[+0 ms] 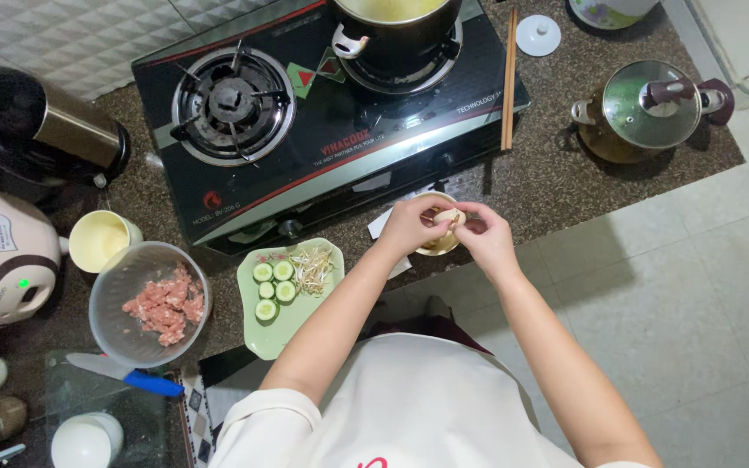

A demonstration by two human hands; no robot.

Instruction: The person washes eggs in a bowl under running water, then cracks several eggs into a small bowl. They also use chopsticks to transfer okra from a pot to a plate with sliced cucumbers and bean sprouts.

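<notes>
Both hands [448, 227] pinch a pale egg [449, 215] (cracked).

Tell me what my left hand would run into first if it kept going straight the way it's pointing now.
Your left hand points toward your right hand, so it would meet the pale piece of food pinched between both hands over the small bowl, then your right hand. Depth is hard to judge.

The person wears a cream-white short-sleeved top with a bit of red print at the lower edge. Both forearms are bare; the left hand [409, 227] and right hand [487, 238] wear no gloves.
</notes>
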